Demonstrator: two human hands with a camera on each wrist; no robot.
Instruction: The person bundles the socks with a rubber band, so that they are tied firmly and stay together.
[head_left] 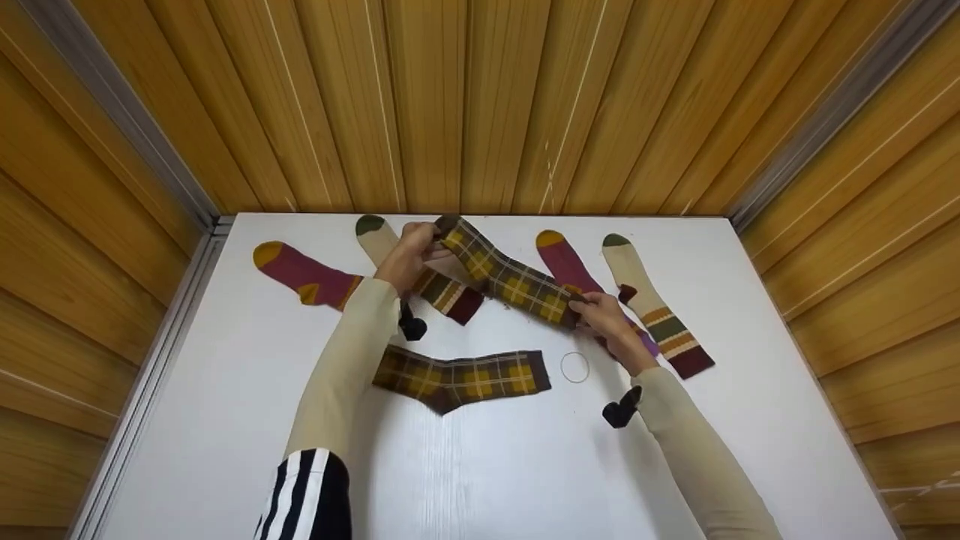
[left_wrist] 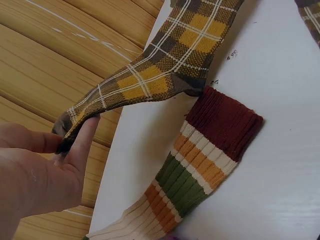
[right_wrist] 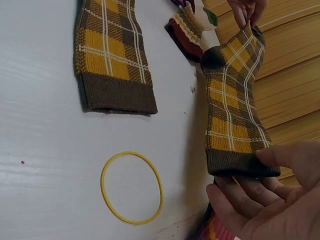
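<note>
A brown and yellow plaid sock (head_left: 516, 281) is stretched between both hands above the table. My left hand (head_left: 409, 255) pinches its toe end; in the left wrist view the thumb and fingers (left_wrist: 86, 137) close on the dark tip. At the other end my right hand (head_left: 609, 324) pinches the dark brown cuff (right_wrist: 235, 164), thumb on top and fingers beneath. A matching plaid sock (head_left: 469, 379) lies flat on the table nearer to me, its toe partly hidden by the left forearm. Beside its cuff lies a thin yellow rubber band (right_wrist: 103, 187).
On the white table (head_left: 480, 465), a maroon sock (head_left: 304, 271) and a cream striped sock (head_left: 450, 292) lie left. Another maroon sock (head_left: 564, 259) and cream striped sock (head_left: 660, 307) lie right. Wood-panelled walls (head_left: 495, 105) stand at the back and sides.
</note>
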